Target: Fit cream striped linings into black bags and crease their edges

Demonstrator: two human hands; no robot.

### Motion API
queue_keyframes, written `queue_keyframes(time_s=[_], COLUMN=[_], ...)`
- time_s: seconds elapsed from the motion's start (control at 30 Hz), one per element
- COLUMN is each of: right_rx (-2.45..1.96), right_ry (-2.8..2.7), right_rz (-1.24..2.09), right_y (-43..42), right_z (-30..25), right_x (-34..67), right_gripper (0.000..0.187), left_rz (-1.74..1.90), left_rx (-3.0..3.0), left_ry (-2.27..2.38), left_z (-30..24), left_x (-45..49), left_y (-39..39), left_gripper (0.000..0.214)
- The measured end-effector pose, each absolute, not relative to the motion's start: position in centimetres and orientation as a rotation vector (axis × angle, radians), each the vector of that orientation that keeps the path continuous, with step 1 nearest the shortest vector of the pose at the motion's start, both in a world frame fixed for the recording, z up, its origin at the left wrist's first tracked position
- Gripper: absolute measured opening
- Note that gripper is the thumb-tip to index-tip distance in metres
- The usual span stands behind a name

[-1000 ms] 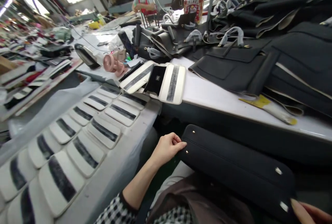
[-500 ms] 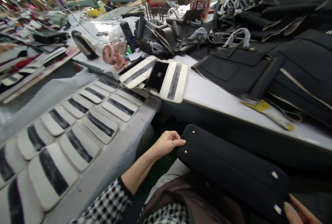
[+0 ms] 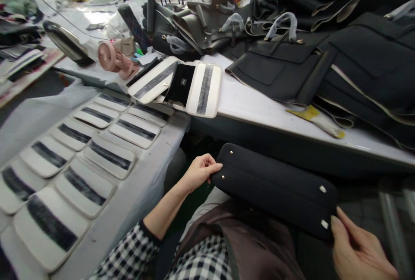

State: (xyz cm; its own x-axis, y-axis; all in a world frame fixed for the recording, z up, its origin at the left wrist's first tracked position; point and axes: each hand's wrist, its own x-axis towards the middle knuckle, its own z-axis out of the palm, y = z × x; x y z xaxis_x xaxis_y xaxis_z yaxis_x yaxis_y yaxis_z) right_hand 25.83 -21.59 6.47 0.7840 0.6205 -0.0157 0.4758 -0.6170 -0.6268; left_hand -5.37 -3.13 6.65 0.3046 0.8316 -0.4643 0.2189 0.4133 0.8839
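Head view: a long white counter [image 3: 246,98] is stretching across the scene, and a second, pale-covered counter [image 3: 132,189] is running along the left side. Black leather bag pieces [image 3: 282,72] are spreading over the right half of the long counter, overlapping one another. Below them, a brown apron [image 3: 259,245] is covering the person's lap, and a black-and-white checked sleeve [image 3: 129,249] is showing on the left arm.

Over the lap, just in front of the long counter's edge, a long black bag base [image 3: 272,189] with rounded corners is slanting down toward the right, its studded face turned up. White panels [image 3: 136,131] with dark stripes are lying in rows on the left counter, some overlapping. Near the long counter's corner, an opened striped case [image 3: 204,90] is showing its black inside.

The left grip [image 3: 201,172] is pinching the left end of the bag base, its thumb sitting beside two gold-coloured studs [image 3: 231,152]. The right grip [image 3: 359,249] is clasping the opposite end at the near corner, the thumb lying close to two wrapped studs [image 3: 324,224]. The base is thus spanning the space between both grips.

A pink fan [image 3: 110,57] is standing left of the striped case.
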Motion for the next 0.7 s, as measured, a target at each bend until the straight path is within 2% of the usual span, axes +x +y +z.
queue_keyframes(time_s=[0.2,0.33,0.47,0.7], right_rx=[-2.221,-1.976,-1.885,-1.907], right_ry=[-1.117,-1.427,-1.622,-1.648], right_rz=[0.042,0.085,0.079,0.044], right_y=[-21.7,-23.3,-24.7,-25.3], right_z=[6.5,5.5,5.0,5.0], right_x=[25.6,25.7,26.3,27.1], right_gripper=[0.050,0.047,0.053,0.054], left_rz=[0.746,0.767,0.743,0.833], left_rx=[1.426,1.883,2.216,2.454], left_ry=[1.294,1.185,1.034,0.868], left_z=[6.7,7.1,6.3,6.4], left_x=[-5.6,-6.9,-8.2,-8.7], left_y=[-4.3,-5.9,-6.4,-6.4], left_gripper=[0.024,0.011,0.027,0.026])
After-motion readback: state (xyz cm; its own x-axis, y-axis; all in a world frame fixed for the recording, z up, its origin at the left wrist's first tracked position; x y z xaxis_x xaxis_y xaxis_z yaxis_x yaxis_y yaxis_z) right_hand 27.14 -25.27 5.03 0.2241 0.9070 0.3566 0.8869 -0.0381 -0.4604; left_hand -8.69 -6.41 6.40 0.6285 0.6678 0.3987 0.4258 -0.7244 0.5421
